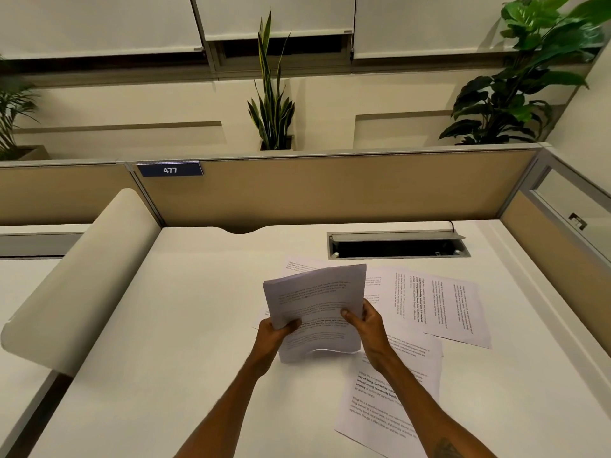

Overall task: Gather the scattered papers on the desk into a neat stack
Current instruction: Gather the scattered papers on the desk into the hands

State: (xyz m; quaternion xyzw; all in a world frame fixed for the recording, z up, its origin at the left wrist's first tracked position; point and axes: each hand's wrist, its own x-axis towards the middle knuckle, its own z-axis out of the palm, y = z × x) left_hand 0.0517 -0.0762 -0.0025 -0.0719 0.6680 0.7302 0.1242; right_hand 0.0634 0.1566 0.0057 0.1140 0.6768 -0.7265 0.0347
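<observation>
Both hands hold a small bundle of printed papers (317,305) tilted above the white desk (172,342). My left hand (274,332) grips its lower left edge, thumb on top. My right hand (367,320) grips its right edge. More printed sheets lie flat on the desk: two overlapping to the right (439,309), one near my right forearm (373,414) with another under it (420,352), and some partly hidden behind the held bundle (297,264).
An open cable tray (396,247) is sunk into the desk at the back right. Beige partition panels (330,190) wall the back and right side. A rounded beige divider (82,276) stands on the left. Plants sit beyond the partition.
</observation>
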